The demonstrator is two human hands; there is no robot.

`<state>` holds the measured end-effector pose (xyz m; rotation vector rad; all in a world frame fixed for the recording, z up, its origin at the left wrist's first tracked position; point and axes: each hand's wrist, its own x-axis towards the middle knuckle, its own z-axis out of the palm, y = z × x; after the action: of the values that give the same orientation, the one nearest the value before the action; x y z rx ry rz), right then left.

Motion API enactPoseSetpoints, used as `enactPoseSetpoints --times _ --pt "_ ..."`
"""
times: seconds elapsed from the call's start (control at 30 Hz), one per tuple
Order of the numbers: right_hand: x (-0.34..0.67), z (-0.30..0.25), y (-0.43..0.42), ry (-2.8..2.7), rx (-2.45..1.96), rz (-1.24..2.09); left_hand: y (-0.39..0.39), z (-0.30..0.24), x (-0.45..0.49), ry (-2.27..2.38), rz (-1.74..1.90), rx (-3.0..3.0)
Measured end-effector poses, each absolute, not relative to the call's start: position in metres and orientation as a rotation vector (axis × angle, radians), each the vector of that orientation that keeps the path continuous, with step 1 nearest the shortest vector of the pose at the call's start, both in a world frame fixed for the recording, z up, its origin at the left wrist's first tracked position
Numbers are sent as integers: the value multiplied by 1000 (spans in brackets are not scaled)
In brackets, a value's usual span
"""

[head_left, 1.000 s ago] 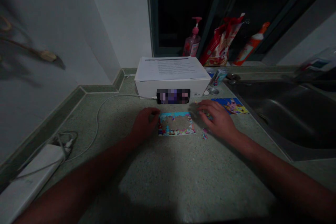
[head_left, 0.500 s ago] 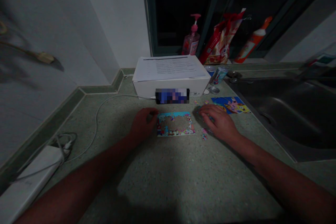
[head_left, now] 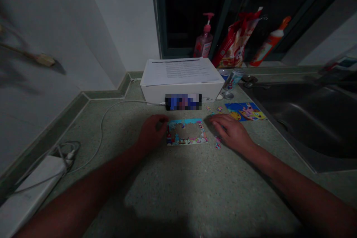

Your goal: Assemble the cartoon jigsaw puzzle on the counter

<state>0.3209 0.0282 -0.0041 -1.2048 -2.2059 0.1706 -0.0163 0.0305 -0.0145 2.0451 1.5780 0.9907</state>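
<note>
Your two hands are well apart, one on each side of a partly assembled jigsaw puzzle (head_left: 186, 141) lying flat on the counter (head_left: 161, 186). Its border surrounds a bare middle. Your left hand (head_left: 152, 131) is loosely curled at the puzzle's left edge; you can't tell from this view whether its fingertips touch it. Your right hand (head_left: 231, 128) is bent low over the counter to the puzzle's right, and whether it pinches anything is hidden. Loose pieces (head_left: 218, 142) lie just beside that hand, nearer you, and a few more lie beyond it. A colourful picture card (head_left: 247, 111) lies past your right hand, near the sink (head_left: 297, 161). Behind the puzzle, a phone (head_left: 183, 102) leans against a white box (head_left: 154, 93).
</note>
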Motion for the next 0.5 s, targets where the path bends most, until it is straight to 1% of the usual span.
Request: enactPoseSetpoints --times 0.3,0.5 --pt "326 -6 30 -2152 -1310 172 31 -16 -17 1585 987 2055" --pt "335 -6 34 -2128 -1401 66 31 -17 -17 1597 983 2047"
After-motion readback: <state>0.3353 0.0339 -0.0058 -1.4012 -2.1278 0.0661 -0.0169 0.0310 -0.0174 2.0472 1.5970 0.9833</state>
